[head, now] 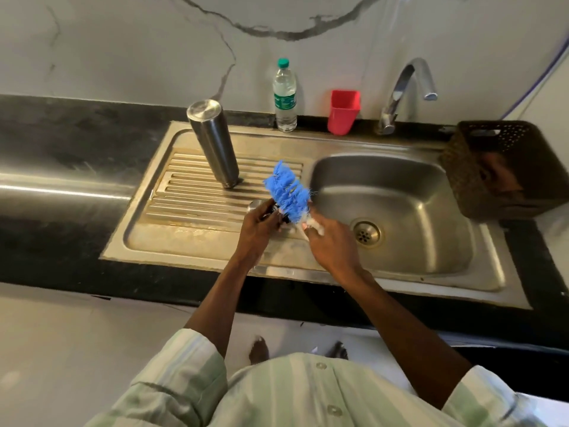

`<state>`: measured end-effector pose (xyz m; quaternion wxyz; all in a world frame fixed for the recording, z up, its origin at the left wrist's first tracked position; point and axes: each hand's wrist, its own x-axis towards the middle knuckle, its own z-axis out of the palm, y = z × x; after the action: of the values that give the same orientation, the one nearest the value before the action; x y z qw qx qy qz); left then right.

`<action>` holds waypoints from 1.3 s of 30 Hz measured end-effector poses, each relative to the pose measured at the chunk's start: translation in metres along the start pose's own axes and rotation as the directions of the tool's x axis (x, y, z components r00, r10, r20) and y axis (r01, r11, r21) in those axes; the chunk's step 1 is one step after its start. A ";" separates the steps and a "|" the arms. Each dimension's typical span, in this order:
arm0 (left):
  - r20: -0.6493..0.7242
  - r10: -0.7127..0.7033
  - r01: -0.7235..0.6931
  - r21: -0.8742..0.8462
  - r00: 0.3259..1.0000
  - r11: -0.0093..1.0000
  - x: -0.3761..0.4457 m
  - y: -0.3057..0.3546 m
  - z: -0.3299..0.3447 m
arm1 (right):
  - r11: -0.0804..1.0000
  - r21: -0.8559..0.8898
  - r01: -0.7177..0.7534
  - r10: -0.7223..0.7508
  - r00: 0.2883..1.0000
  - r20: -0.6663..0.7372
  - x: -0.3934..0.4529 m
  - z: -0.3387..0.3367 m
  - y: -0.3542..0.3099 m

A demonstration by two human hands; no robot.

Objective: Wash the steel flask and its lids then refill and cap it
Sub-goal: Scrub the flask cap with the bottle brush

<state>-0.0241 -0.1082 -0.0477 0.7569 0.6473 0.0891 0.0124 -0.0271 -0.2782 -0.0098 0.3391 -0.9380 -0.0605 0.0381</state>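
Observation:
The steel flask (213, 142) stands upside down on the ribbed drainboard (197, 198), left of the sink bowl. My left hand (258, 229) holds a small steel lid (258, 206) with a dark part, just above the drainboard's right end. My right hand (334, 245) grips the handle of a blue bottle brush (288, 192); its bristles lie against the lid. White foam clings to my right fingers.
The sink bowl (400, 192) with its drain lies to the right, the tap (409, 87) behind it. A clear water bottle (284, 95) with a green cap and a red cup (343, 112) stand at the back edge. A dark perforated basket (505, 167) sits at the far right.

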 end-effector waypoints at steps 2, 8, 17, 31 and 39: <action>-0.018 -0.024 0.023 -0.035 1.000 0.999 0.003 -0.001 0.004 | 1.000 0.001 -0.018 0.018 1.000 -0.023 -0.003 0.000 0.003; -0.071 -0.044 0.030 -0.187 0.997 0.982 0.005 -0.001 0.018 | 0.989 0.128 -0.080 0.083 0.996 -0.019 0.010 -0.011 0.000; -0.125 -0.134 0.082 -0.355 0.983 0.931 0.006 -0.002 0.025 | 0.940 0.304 -0.152 0.170 0.985 -0.032 0.007 -0.012 -0.006; -0.173 -0.154 0.089 -0.333 0.973 0.939 0.009 -0.008 0.031 | 0.991 0.112 -0.071 0.077 0.996 -0.051 -0.008 0.007 -0.010; -0.193 -0.105 0.054 -0.253 0.975 0.966 0.012 -0.003 0.030 | 0.749 0.569 -0.338 0.304 0.939 0.158 0.005 -0.014 -0.017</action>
<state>-0.0079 -0.1369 -0.0473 0.8179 0.5397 0.1905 0.0593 -0.0223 -0.2737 0.0118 0.5990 -0.7814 0.1071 0.1385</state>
